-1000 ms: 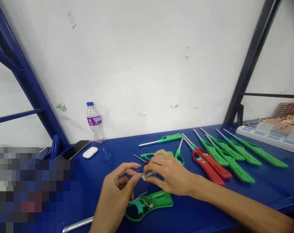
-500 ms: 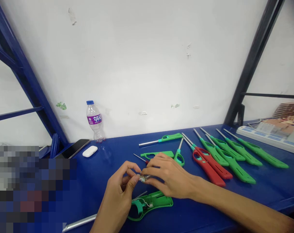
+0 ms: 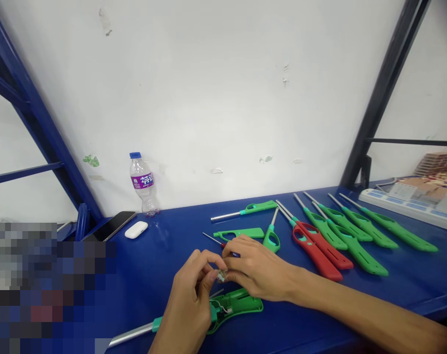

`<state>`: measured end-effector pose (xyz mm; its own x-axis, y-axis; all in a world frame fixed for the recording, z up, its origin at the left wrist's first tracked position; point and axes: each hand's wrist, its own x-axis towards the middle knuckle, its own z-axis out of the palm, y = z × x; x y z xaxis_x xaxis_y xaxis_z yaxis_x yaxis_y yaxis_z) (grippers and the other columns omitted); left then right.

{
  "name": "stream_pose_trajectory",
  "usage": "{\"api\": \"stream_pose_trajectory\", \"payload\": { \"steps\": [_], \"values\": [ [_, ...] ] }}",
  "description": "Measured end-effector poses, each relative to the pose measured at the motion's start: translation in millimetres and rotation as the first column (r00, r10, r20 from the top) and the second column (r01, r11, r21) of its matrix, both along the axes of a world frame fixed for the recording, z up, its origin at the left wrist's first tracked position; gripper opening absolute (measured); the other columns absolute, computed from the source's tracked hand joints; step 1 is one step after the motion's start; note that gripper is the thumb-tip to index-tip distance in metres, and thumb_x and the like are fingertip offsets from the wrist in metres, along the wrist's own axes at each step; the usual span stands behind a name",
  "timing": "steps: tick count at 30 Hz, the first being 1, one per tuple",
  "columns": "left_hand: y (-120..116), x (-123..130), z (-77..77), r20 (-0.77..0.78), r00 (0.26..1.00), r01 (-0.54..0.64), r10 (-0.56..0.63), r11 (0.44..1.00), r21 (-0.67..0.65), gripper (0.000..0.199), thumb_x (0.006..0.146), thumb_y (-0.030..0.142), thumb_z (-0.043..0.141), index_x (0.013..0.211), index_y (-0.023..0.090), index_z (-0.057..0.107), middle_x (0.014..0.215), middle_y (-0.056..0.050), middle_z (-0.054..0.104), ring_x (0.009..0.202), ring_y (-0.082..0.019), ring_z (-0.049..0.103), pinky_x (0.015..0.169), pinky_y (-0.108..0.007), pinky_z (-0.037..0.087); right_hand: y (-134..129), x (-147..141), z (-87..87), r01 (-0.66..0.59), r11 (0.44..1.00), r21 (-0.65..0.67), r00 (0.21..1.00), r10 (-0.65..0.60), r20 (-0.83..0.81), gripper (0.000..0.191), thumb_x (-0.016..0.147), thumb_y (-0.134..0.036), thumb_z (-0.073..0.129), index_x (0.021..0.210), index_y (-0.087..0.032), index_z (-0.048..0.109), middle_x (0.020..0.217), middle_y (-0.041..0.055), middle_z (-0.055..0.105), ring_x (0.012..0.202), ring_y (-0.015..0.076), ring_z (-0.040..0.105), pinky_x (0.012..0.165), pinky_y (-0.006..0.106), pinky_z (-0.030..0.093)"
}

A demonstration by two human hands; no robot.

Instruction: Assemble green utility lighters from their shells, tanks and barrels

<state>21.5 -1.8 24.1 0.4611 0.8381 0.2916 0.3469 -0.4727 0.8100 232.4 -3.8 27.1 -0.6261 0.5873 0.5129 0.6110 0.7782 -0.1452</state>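
A small pale, shiny part [image 3: 221,276] sits between the fingertips of both hands, mostly covered, so I cannot tell its kind. My left hand [image 3: 194,295] is closed, thumb and forefinger pinching it from the left. From the right, my right hand [image 3: 258,270] is closed with its fingertips on the same part. Below them lies an opened green stick lighter [image 3: 245,306], its half shell showing white wires inside; my left hand hides its middle. A thin screwdriver [image 3: 213,239] lies partly under my right fingers. Behind it rests a separate green lighter shell half [image 3: 251,233].
Several green stick lighters [image 3: 367,253] and two red ones [image 3: 315,253] lie to the right on the blue table [image 3: 164,260]. A bottle [image 3: 144,184], phone [image 3: 111,225] and white earphone case [image 3: 136,229] stand or lie back left. A white power strip [image 3: 411,209] is far right.
My left hand has moved slightly right, and both hands' fingertips are closer together around the small part. The opened lighter's tube and collar now show more to the left of my wrist.
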Motion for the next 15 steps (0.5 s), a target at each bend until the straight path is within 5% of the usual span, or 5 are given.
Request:
{"api": "stream_pose_trajectory", "payload": {
  "steps": [7,15],
  "values": [
    [-3.0,1.5,-5.2,-0.120,0.992,-0.003,0.041,0.954,0.300,0.040,0.106,0.022,0.032,0.090,0.023,0.069,0.083,0.000,0.049,0.072,-0.014,0.053,0.065,-0.026,0.038,-4.3,-1.9,-0.6,0.053,0.992,-0.117,0.998,-0.051,0.020,0.013,0.091,-0.007,0.067,0.099,-0.016,0.072,0.101,0.0057,0.069,0.091,0.0214,0.062,0.087,0.037,0.045],
    [-9.6,2.9,4.5,-0.053,0.999,0.019,-0.008,0.976,0.218,0.032,0.094,0.004,0.036,0.071,0.020,0.051,0.077,0.001,0.046,0.070,-0.013,0.048,0.062,-0.027,0.031,-6.8,-2.2,-5.3,-0.061,0.995,-0.077,0.995,0.054,-0.084,0.018,0.104,-0.014,0.051,0.104,-0.015,0.068,0.104,0.0090,0.068,0.095,0.0236,0.059,0.090,0.041,0.045]
  ]
}}
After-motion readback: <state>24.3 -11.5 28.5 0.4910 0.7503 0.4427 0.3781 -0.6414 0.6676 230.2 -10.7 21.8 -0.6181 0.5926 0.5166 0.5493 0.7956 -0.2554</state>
